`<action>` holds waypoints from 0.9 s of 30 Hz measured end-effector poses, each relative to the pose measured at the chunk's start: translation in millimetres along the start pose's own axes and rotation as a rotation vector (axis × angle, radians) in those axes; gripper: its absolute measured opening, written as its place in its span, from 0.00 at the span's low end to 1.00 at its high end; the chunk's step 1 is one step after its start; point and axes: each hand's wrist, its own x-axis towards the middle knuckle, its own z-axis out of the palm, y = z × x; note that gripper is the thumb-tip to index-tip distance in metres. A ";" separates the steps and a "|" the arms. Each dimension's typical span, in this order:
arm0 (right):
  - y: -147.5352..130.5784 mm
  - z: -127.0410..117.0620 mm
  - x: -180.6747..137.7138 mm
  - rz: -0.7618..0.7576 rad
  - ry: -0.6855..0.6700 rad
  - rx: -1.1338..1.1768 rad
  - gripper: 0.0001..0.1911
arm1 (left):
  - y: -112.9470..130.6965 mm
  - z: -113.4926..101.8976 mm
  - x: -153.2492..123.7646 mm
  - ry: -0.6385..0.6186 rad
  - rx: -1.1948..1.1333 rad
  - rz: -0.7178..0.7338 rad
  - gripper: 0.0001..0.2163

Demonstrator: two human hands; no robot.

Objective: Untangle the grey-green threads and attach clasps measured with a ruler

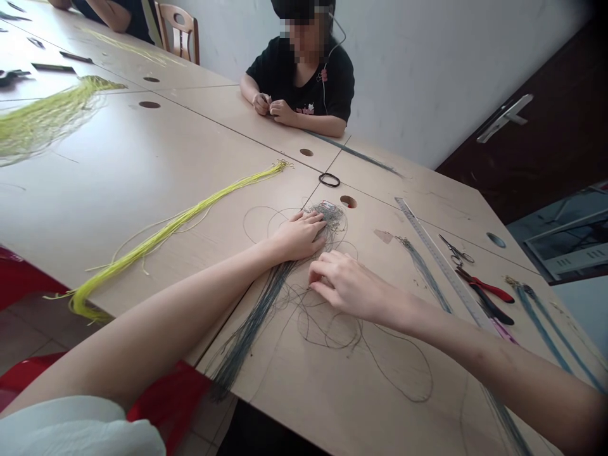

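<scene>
My left hand (304, 235) lies flat, fingers stretched, on the upper part of a bundle of thin grey-blue cords (251, 323). Beyond its fingertips is the bundle's tangled end (332, 215). The lower end of the bundle reaches the table's near edge. To the right, my right hand (339, 282) is closed, thumb and forefinger pinched at a thin grey cord; the exact grip is partly hidden. Loose cord loops (327, 345) spread on the table below and around this hand.
Yellow cords (190, 218) lie left, with a larger yellow bundle (52, 120) beyond. On the right are a ruler (441, 263), scissors (456, 250), red-and-black pliers (487, 294) and blue cords (541, 326). A black ring (329, 180) lies near a table hole (348, 202). A person (304, 82) sits opposite.
</scene>
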 end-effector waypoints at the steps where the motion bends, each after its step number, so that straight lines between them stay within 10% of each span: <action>1: 0.5 -3.2 0.1 0.004 0.013 0.032 0.05 | -0.2 0.2 0.3 0.006 0.006 0.004 0.23; 10: 16.0 -45.1 -4.0 0.173 0.104 0.535 0.06 | 0.4 -4.2 -2.0 0.024 0.025 0.036 0.20; 27: 31.3 -129.7 -65.8 -0.030 0.790 0.935 0.03 | 1.0 -8.9 -3.6 -0.021 -0.003 -0.005 0.23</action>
